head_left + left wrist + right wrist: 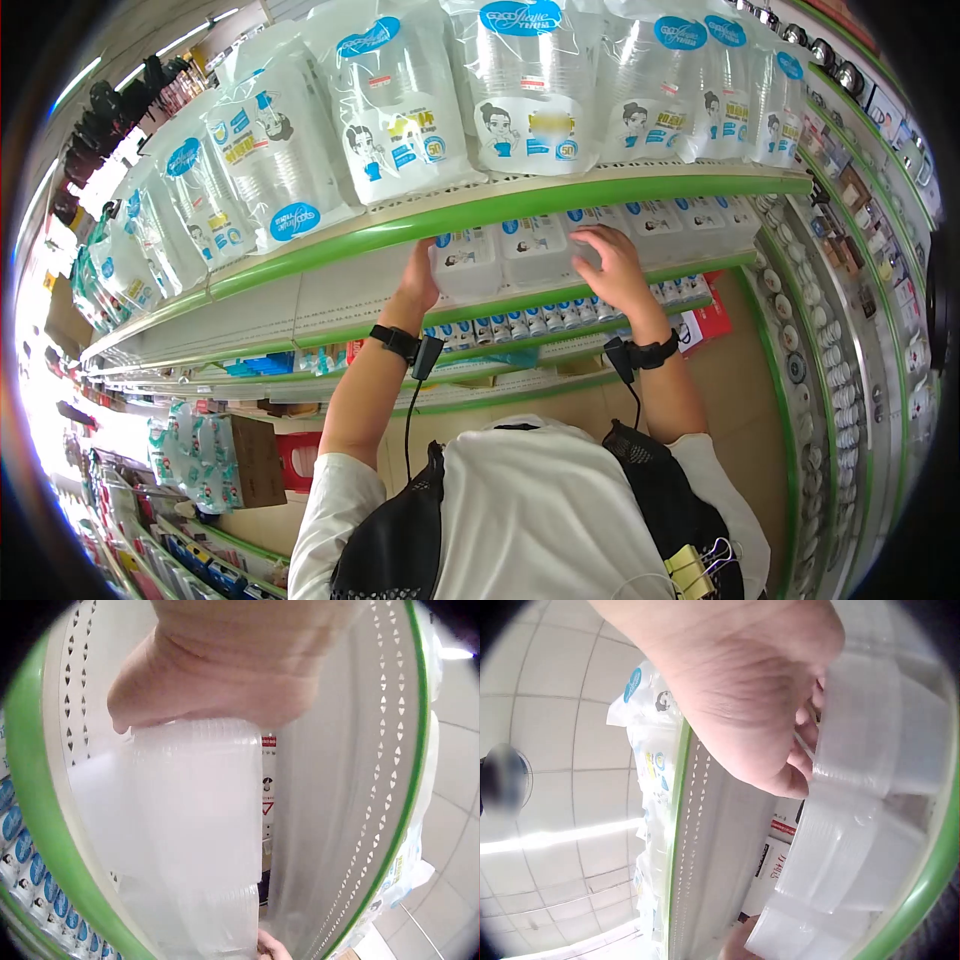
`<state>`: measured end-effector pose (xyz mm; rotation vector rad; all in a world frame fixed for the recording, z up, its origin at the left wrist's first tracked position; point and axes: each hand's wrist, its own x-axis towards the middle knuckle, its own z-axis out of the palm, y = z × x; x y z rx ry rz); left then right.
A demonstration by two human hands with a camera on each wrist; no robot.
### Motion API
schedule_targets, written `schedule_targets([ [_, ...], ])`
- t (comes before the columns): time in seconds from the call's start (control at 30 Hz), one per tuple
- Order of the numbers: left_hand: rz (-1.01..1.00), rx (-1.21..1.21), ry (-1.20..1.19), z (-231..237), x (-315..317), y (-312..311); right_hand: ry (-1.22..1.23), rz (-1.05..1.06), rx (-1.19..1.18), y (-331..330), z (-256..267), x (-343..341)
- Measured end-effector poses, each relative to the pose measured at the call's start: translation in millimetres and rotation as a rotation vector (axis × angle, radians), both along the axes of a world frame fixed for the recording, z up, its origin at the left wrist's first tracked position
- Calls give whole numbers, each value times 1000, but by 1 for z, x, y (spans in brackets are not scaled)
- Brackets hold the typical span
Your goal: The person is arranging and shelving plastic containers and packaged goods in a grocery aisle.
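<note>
Under the upper green-edged shelf, clear plastic lidded containers (pixel 467 275) stand in a row, their labels showing a cartoon figure. My left hand (pixel 420 278) lies against the left end of the row. In the left wrist view its palm (pixel 210 682) meets the end of a stacked container (pixel 199 802), with most of the fingers hidden. Farther right along the row, my right hand (pixel 612 268) reaches over the containers, thumb apart from the fingers. The right wrist view shows the hand (pixel 757 705) beside the ribbed container sides (pixel 855 720), fingers partly hidden behind them.
Bagged plastic cups (pixel 530 90) line the upper shelf, whose green edge (pixel 600 190) overhangs my hands. Small labelled cans (pixel 520 325) fill a lower shelf. White boxes (pixel 769 877) stand behind the containers. A cardboard box (pixel 258 460) and red stool (pixel 298 460) are on the floor.
</note>
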<state>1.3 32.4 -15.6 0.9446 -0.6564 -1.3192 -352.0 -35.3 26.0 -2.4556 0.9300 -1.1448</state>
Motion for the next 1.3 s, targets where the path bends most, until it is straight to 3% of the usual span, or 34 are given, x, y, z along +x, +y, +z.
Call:
schedule_targets([
  [0.07,-18,37,43,-13,6,-8,6,9,10,1,0,-3],
  [0.4,130,97,59,32,-31,20,62,28,2,6,3,-4],
  [0.57,94,80,93,6,-16,9,60,54,44,4,3,-8],
  [0.93,128,116,105,2,-16,5,50,34,53,8,4,-9],
  [1.13,34,64,128,7,-17,9,57,31,30,9,4,-8],
  [1.3,115,107,93,4,-21,6,151,9,-21,9,3,-8],
])
